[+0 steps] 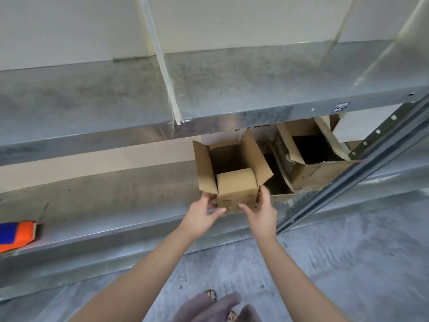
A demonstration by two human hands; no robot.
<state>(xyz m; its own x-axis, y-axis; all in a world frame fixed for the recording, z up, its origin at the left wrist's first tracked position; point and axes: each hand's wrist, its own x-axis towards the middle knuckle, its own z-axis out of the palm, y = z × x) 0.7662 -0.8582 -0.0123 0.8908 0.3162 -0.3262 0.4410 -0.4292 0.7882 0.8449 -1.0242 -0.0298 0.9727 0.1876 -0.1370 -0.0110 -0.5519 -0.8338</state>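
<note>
A small open cardboard box [236,187] is held at the near edge of the lower shelf [104,205] of a metal rack, right of the middle of the view. Its four flaps are turned up and outward, the near flap being folded partly over the opening, and the inside is seen to be dark. Whether its base rests fully on the shelf cannot be told.

The left hand [204,217] is curled round the box's near left corner, with the thumb laid across the near face and the fingers wrapped along the left side. The right hand [261,212] is clasped round the near right corner in the same way, its thumb on the near face and its fingers behind the right side. The box is thus gripped between both hands.

Just to the right, touching the held box, a second open carton [278,194] is placed, and a larger open carton [311,173] stands further right, beside the slanted steel upright [348,177]. An orange and blue package [17,235] is laid at the far left end of the same shelf. The upper shelf [116,101] is seen above. Sandalled feet [210,295] are seen on the concrete floor [325,263] below.
</note>
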